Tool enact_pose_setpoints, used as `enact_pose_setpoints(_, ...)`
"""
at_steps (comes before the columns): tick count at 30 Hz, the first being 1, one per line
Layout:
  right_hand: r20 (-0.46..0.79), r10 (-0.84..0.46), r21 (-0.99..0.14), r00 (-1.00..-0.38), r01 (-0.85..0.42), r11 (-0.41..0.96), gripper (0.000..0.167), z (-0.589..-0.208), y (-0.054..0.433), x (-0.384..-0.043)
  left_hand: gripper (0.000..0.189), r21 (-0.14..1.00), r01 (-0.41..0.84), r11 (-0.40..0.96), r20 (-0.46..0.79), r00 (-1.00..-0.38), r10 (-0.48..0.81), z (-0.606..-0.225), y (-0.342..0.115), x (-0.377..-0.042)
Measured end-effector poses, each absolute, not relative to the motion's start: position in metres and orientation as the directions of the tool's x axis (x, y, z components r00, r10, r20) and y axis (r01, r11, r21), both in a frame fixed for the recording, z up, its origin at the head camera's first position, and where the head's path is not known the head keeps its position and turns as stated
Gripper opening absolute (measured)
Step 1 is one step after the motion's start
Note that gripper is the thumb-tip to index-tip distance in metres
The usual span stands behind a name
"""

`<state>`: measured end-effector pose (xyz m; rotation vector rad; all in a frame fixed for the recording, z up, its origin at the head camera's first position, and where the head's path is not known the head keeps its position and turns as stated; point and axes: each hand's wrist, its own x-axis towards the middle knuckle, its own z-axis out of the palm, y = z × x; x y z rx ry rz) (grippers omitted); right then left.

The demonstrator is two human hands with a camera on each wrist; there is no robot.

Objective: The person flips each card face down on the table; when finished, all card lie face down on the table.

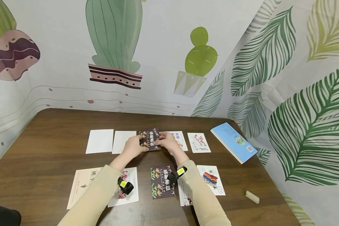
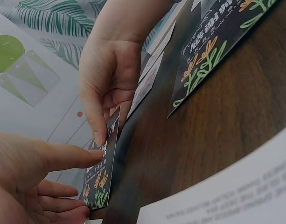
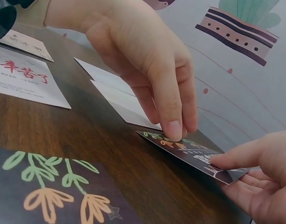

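At the back row of the table, both hands hold a dark greeting card [image 1: 149, 139] with orange flowers and white Chinese lettering. My left hand [image 1: 132, 147] grips its left end, thumb over the printed face. At the opposite end my right hand [image 1: 169, 142] pinches the card, thumb on top and fingers underneath in the right wrist view. That view shows the card [image 3: 191, 151] tilted, its near edge facing the camera. A matching dark card [image 1: 159, 183] lies flat in the front row, partly behind the right wrist's camera band.
Two blank white cards [image 1: 99, 141] lie left of the hands; a Happy Birthday card [image 1: 199, 142] lies to the right. Nearer, a cream card [image 1: 78, 186] and other printed cards are partly under the forearms. A blue book [image 1: 234, 142], a whitish block [image 1: 252, 197] and a black container [image 1: 4, 213] stand around.
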<state>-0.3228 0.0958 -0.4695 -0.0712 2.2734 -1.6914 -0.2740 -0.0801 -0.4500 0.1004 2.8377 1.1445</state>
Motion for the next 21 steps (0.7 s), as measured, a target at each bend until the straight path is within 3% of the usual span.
enact_pose_setpoints(13, -0.232, -0.27, -0.963, -0.934, 0.181, 0.199, 0.058, -0.473, 0.097, -0.323, 0.067, 0.702, 0.022, 0.711, -0.057, -0.995, 0.087, -0.45, -0.079, -0.275)
enact_pose_setpoints(21, -0.137, -0.232, -0.975, -0.963, 0.089, 0.205, 0.055, -0.469, 0.101, -0.321, 0.059, 0.747, 0.058, 0.662, 0.022, -0.998, 0.063, -0.438, -0.082, -0.272)
